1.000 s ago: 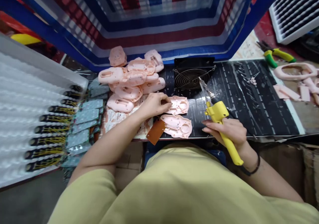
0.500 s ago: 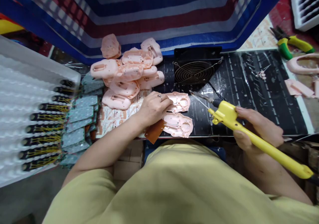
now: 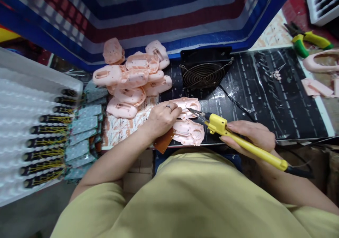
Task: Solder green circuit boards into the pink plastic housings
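Observation:
My right hand (image 3: 251,137) is wrapped around a yellow soldering iron (image 3: 238,137) with a solder feed at its front. Its tip reaches into the upper pink plastic shell (image 3: 194,105). My left hand (image 3: 162,119), a ring on one finger, has its fingers closed over the left end of that shell; whatever is between the fingertips is hidden. A second pink shell (image 3: 190,132) lies just below, hollow side up. Partly under my left hand, a brown circuit board (image 3: 164,142) sticks out past the table's front edge.
Left of my hands are piled pink shells (image 3: 129,95) and stacked green circuit boards (image 3: 84,125) wired to black parts in a white foam tray (image 3: 16,125). A black fan (image 3: 205,72) stands behind, before a blue crate (image 3: 169,47). Pliers (image 3: 304,40) lie far right.
My right hand has moved left with the soldering iron, bringing its tip from beside the upper shell to inside it. My left hand stays almost in place.

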A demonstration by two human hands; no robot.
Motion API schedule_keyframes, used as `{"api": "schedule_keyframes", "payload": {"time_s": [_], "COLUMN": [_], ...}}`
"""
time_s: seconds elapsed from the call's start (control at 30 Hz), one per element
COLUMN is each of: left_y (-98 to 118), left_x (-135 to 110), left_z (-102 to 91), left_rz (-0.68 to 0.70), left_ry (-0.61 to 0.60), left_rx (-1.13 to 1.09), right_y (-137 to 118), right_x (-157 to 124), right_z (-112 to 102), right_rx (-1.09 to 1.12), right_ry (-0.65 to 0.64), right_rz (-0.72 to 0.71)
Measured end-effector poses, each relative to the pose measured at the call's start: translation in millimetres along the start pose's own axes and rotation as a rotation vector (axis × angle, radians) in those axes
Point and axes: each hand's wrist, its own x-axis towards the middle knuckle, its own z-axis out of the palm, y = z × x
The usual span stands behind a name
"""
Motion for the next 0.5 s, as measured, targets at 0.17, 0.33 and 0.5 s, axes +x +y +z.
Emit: {"api": "schedule_keyframes", "payload": {"time_s": [0.17,0.33,0.5], "left_y": [0,-1,-1], "left_x": [-1,-1,-2], "left_z": [0.2,0.2,0.7], "left_rz": [-0.010,-0.012,-0.037], "left_ry": [-0.016,-0.057,-0.127], "left_rx": [0.007,0.019,0.001], "right_y": [0,-1,-3], "right_x": [4,10,16], "right_z": [4,5,2], "right_rx": [0.013,0.034,0.027], "right_ry": [-0.024,-0.055,-0.119], "right_rz": [-0.044,-0.054,-0.063]}}
